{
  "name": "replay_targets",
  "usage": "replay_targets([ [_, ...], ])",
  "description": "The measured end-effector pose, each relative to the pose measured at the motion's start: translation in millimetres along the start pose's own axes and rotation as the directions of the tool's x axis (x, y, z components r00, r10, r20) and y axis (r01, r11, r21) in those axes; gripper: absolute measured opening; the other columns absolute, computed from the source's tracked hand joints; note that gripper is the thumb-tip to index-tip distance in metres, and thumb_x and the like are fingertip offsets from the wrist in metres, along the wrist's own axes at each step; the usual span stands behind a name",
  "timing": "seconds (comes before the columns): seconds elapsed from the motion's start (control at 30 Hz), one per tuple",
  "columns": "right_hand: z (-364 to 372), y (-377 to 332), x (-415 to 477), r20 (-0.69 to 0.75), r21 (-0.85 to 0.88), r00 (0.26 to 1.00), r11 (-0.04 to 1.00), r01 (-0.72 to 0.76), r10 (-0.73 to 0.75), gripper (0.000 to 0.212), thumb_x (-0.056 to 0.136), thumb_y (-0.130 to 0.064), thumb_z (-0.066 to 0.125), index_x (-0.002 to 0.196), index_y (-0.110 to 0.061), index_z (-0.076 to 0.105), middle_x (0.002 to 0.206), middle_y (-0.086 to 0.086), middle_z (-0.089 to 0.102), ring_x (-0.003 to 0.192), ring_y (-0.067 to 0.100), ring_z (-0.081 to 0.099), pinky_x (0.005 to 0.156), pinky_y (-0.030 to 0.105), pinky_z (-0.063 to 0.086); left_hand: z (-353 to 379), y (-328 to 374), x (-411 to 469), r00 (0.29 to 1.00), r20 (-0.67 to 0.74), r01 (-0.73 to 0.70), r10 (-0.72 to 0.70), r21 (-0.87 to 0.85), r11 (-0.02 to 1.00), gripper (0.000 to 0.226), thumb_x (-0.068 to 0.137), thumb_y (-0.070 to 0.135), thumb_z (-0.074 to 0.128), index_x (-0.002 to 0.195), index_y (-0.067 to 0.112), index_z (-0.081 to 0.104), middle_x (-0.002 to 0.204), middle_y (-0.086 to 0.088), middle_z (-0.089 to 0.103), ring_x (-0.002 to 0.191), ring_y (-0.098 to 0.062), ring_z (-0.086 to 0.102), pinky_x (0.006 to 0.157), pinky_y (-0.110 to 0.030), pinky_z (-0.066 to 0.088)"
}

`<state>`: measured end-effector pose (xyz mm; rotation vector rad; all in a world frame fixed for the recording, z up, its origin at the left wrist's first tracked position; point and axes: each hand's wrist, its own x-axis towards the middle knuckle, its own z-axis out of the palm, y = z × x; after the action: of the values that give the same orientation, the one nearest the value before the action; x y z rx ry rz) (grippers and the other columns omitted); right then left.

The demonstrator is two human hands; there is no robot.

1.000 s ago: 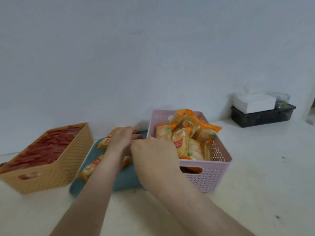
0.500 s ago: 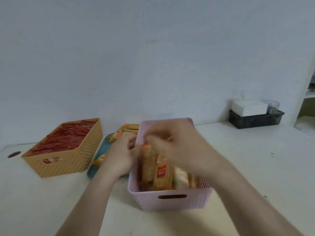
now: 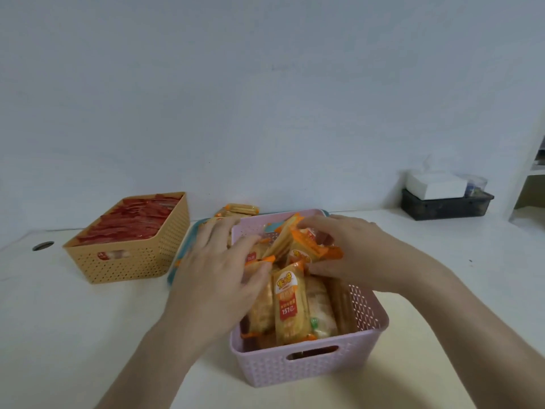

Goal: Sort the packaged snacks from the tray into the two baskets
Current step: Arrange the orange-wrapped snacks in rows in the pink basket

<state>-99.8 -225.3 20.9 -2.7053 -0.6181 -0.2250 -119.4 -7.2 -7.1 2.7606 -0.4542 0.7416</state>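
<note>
Left hand: lying flat, fingers spread, pressing orange packets into pink basket, lower centre.
Right hand: clamping orange packets there.
Change: both hands moving from tray into the basket; delivery proceeding.
Tray: sitting behind the basket, few packets remaining.

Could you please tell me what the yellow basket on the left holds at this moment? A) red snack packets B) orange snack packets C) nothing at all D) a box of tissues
A: the yellow basket is filled with red packets, while the orange packets sit in the pink basket.
</note>
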Motion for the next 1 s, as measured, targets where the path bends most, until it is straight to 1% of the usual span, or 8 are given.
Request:
replay_targets([
  [0.17, 5.4, -1.3, 0.1, 0.078, 0.095, 0.997, 0.995, 0.020, -0.027, 0.073, 0.079, -0.041, 0.070, 0.136, -0.051, 0.025, 0.125, -0.011, 0.054, 0.110, 0.012, 0.053, 0.096, 0.038, 0.045, -4.6, 21.9, 3.1, 0.846, 0.520, -0.168, 0.121, 0.045, 0.985, 0.104, 0.065, 0.089, 0.036, 0.150, 0.040, 0.001, 0.159, 0.018, -0.002, 0.145, -0.007, 0.002, 0.119, -0.034, 0.005],
  [0.37, 26.9, -2.7, -8.8, -0.138, -0.072, 0.990, 0.997, 0.026, -0.036, 0.079, 0.084, -0.037, 0.061, 0.146, -0.042, 0.012, 0.124, -0.006, 0.054, 0.111, 0.021, 0.052, 0.088, 0.039, 0.041, 19.7, 23.0, 11.5, 0.922, 0.356, -0.217, 0.151, 0.153, 0.964, 0.095, 0.062, 0.082, 0.055, 0.139, 0.036, 0.023, 0.146, 0.012, 0.034, 0.133, -0.017, 0.032, 0.111, -0.039, 0.027],
  [0.5, 35.0, -8.6, -15.5, -0.405, -0.160, 0.897, 0.980, 0.120, -0.176, 0.055, 0.073, -0.024, 0.063, 0.125, -0.033, 0.046, 0.116, -0.001, 0.050, 0.102, 0.025, 0.052, 0.076, 0.037, 0.044, 34.4, 22.3, 17.5, 0.975, 0.199, -0.144, 0.099, 0.222, 0.964, 0.087, 0.066, 0.067, 0.065, 0.138, 0.033, 0.029, 0.148, 0.003, 0.026, 0.137, -0.022, 0.023, 0.108, -0.043, 0.030],
  [0.57, 27.7, -11.6, -17.0, -0.328, -0.115, 0.913, 0.969, 0.217, -0.243, 0.034, 0.075, -0.021, 0.064, 0.106, -0.031, 0.055, 0.100, -0.004, 0.055, 0.087, 0.023, 0.057, 0.067, 0.035, 0.047, 35.6, 21.7, 18.3, 0.981, 0.152, -0.154, 0.116, 0.267, 0.951, 0.085, 0.063, 0.066, 0.068, 0.133, 0.032, 0.034, 0.145, 0.001, 0.026, 0.135, -0.024, 0.023, 0.101, -0.046, 0.030],
  [0.63, 24.5, -11.7, -15.7, -0.092, -0.170, 0.961, 0.955, 0.244, -0.262, 0.019, 0.082, -0.028, 0.062, 0.100, -0.029, 0.057, 0.098, -0.006, 0.057, 0.089, 0.019, 0.058, 0.069, 0.030, 0.044, 34.8, 21.2, 17.3, 0.980, 0.126, -0.183, 0.155, 0.252, 0.950, 0.077, 0.057, 0.062, 0.074, 0.121, 0.030, 0.044, 0.132, 0.002, 0.041, 0.122, -0.025, 0.038, 0.087, -0.043, 0.034],
  [0.77, 31.8, -4.6, -4.2, 0.132, -0.296, 0.961, 0.916, 0.273, -0.243, 0.023, 0.083, -0.033, 0.062, 0.100, -0.023, 0.051, 0.110, -0.001, 0.059, 0.106, 0.020, 0.052, 0.076, 0.028, 0.038, 25.3, 22.8, 15.4, 0.986, 0.052, -0.157, 0.161, -0.077, 0.985, 0.049, 0.063, 0.047, 0.076, 0.098, 0.036, 0.043, 0.091, 0.020, 0.052, 0.090, -0.010, 0.052, 0.069, -0.030, 0.024],
  [0.87, 37.4, -3.3, 1.1, 0.169, -0.276, 0.964, 0.929, 0.246, -0.205, 0.040, 0.084, -0.039, 0.060, 0.121, -0.025, 0.050, 0.122, -0.003, 0.054, 0.118, 0.020, 0.043, 0.084, 0.028, 0.036, 1.7, 18.9, 15.5, 0.975, 0.211, 0.006, 0.073, -0.349, 0.937, 0.056, 0.067, 0.045, 0.080, 0.115, 0.045, 0.051, 0.098, 0.024, 0.060, 0.088, 0.002, 0.058, 0.076, -0.016, 0.045],
  [1.0, 33.2, -5.4, 3.6, 0.136, -0.139, 0.971, 0.967, 0.214, -0.195, 0.046, 0.082, -0.033, 0.064, 0.126, -0.030, 0.052, 0.123, -0.005, 0.053, 0.117, 0.015, 0.045, 0.090, 0.026, 0.038, -21.7, 10.3, 15.4, 0.810, 0.538, -0.130, 0.233, -0.222, 0.966, 0.037, 0.083, 0.041, 0.069, 0.118, 0.044, 0.057, 0.093, 0.028, 0.059, 0.089, 0.005, 0.056, 0.077, -0.015, 0.043],
])
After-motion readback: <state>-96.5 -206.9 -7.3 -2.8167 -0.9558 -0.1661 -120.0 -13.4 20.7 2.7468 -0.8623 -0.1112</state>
